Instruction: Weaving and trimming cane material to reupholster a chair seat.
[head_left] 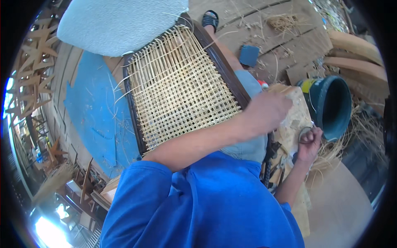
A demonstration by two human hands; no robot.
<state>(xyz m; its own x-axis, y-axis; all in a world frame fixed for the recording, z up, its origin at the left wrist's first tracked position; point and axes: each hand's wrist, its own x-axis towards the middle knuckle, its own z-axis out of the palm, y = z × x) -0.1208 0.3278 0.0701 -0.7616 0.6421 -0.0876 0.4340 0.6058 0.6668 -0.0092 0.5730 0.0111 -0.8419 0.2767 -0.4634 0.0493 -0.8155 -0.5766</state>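
A dark wooden frame (pixel 218 66) holds a lattice of pale cane (pixel 178 91), densely crossed in its lower part, with loose strand ends along the edges. My left forearm crosses its bottom part, and my left hand (pixel 269 109) is over a worn wooden bench (pixel 293 118) at the right, slightly blurred, fingers curled downward, contents hidden. My right hand (pixel 309 141) is lower right, beside the bench's edge, fingers curled round something I cannot make out. Dark tools (pixel 281 165) lie on the bench under and beside my forearms.
A green bucket (pixel 333 107) stands right, near loose fibres (pixel 359 128) and curved wooden pieces (pixel 351 64). A blue sheet (pixel 91 115) lies left of the frame, white foam (pixel 120 25) above it. A small blue block (pixel 249 55) sits near my sandalled foot (pixel 210 20). Wooden cut-outs (pixel 33 66) line the left.
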